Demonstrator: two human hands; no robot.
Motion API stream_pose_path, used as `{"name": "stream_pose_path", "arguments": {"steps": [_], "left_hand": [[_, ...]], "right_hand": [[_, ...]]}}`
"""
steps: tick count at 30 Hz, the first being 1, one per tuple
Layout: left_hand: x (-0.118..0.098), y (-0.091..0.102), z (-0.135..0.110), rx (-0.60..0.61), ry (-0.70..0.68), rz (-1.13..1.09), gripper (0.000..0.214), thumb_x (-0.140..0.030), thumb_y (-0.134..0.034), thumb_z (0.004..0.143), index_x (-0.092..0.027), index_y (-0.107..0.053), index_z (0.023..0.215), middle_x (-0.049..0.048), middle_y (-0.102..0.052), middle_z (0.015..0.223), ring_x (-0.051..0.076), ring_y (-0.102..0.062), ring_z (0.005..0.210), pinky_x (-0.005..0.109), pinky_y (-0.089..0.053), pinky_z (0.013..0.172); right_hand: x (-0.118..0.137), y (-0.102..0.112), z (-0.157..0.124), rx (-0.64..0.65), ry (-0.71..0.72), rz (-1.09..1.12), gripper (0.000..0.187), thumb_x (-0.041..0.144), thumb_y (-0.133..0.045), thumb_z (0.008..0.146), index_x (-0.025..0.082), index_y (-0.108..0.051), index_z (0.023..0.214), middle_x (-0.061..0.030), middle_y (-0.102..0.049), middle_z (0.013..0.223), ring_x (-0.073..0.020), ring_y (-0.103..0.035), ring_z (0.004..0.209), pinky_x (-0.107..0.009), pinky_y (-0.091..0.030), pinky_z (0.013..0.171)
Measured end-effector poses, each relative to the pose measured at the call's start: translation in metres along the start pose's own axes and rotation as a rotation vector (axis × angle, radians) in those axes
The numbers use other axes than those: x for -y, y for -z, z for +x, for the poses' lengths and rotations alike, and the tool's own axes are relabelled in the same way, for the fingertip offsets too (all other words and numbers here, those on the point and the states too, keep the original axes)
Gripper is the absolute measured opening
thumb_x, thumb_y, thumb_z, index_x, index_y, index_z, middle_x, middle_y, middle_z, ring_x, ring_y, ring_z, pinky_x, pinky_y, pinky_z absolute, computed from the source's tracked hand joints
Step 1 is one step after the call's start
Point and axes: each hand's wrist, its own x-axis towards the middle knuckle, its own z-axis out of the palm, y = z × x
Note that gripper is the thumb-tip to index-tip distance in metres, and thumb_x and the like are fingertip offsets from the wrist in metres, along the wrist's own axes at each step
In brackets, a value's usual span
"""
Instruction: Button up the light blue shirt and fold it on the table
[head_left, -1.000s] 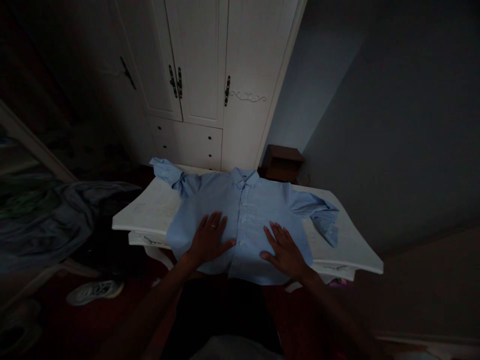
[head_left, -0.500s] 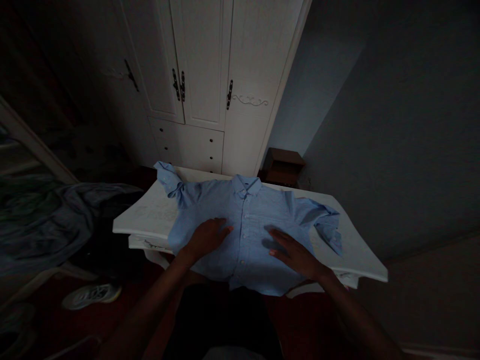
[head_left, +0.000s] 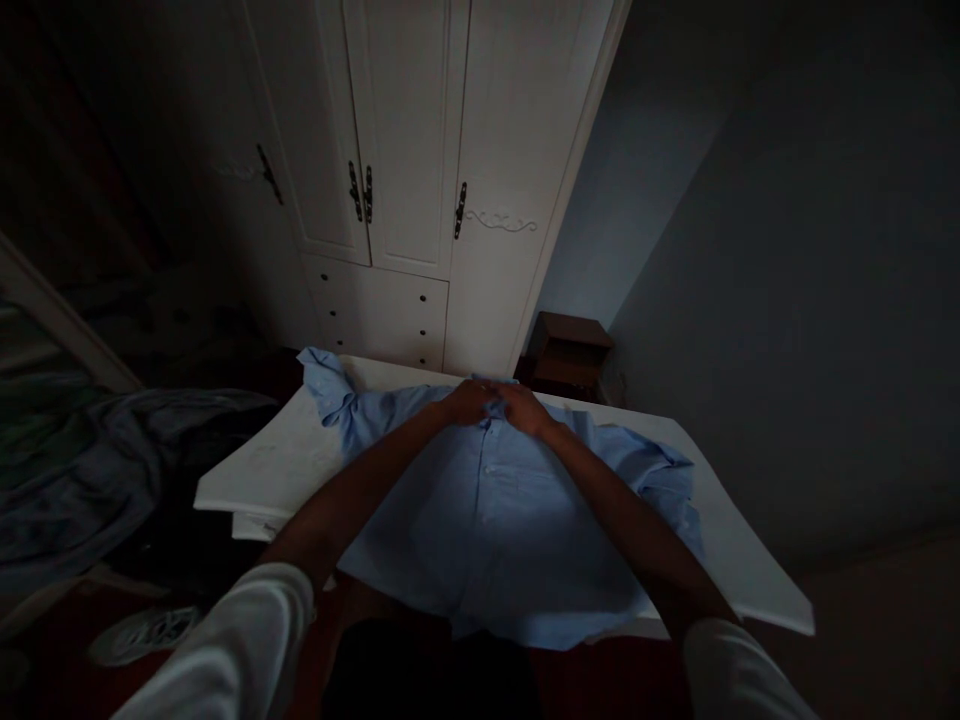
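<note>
A light blue button-up shirt point(head_left: 517, 510) lies front side up, its sleeves out to both sides and its lower hem hanging over the near edge of a white table point(head_left: 262, 465). Both arms reach across it to the collar. My left hand point(head_left: 471, 402) is on the collar's left side, fingers bent around the cloth. From the right, my right hand point(head_left: 523, 408) grips the collar the same way, its fingertips close to those of the left. Most of the collar is hidden beneath the hands.
Behind the table stands a white wardrobe point(head_left: 405, 130) with dark handles and drawers. A small brown cabinet point(head_left: 574, 335) is at the back right by the wall. Dark clothes point(head_left: 135, 460) are heaped at the left. A shoe point(head_left: 146, 632) is on the red floor.
Both hands have moved forward from above the shirt's chest to its collar and closed there. The view has shifted slightly, and white sleeves now show on my arms.
</note>
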Motion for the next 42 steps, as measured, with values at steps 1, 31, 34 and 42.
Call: {"name": "stream_pose_path", "arguments": {"steps": [1, 31, 34, 42], "left_hand": [[0.006, -0.002, 0.007, 0.028, -0.017, 0.003, 0.041, -0.022, -0.071, 0.073, -0.024, -0.069, 0.113, 0.0082, -0.062, 0.134, 0.025, -0.055, 0.124, 0.037, -0.040, 0.105], [0.014, -0.045, 0.014, -0.233, 0.332, -0.087, 0.020, -0.026, -0.055, 0.092, -0.021, -0.073, 0.096, 0.0065, -0.073, 0.105, 0.024, -0.058, 0.105, 0.042, -0.037, 0.100], [0.013, -0.047, 0.017, -0.230, 0.346, -0.090, 0.018, -0.025, -0.056, 0.090, -0.021, -0.073, 0.095, 0.0062, -0.074, 0.103, 0.024, -0.059, 0.104, 0.043, -0.038, 0.099], [0.004, -0.033, 0.008, -0.287, 0.339, -0.036, 0.025, -0.036, -0.062, 0.088, -0.021, -0.071, 0.106, 0.0120, -0.064, 0.123, 0.029, -0.049, 0.123, 0.048, -0.033, 0.104]], "right_hand": [[-0.003, -0.003, 0.010, 0.025, 0.005, -0.008, 0.066, -0.001, -0.053, 0.076, 0.010, -0.049, 0.141, -0.0165, -0.056, 0.140, -0.0268, -0.051, 0.131, -0.048, -0.032, 0.114], [-0.047, -0.052, -0.005, -0.379, -0.214, 0.102, 0.022, 0.020, -0.037, 0.098, 0.018, -0.058, 0.102, -0.0100, -0.065, 0.106, -0.0246, -0.051, 0.106, -0.039, -0.029, 0.097], [-0.047, -0.052, -0.001, -0.363, -0.193, 0.080, 0.021, 0.020, -0.038, 0.097, 0.018, -0.059, 0.102, -0.0097, -0.066, 0.104, -0.0243, -0.052, 0.104, -0.039, -0.030, 0.096], [-0.027, -0.038, 0.006, -0.222, -0.009, 0.001, 0.031, 0.005, -0.044, 0.083, 0.016, -0.064, 0.104, -0.0138, -0.066, 0.112, -0.0280, -0.051, 0.114, -0.046, -0.029, 0.100]]}}
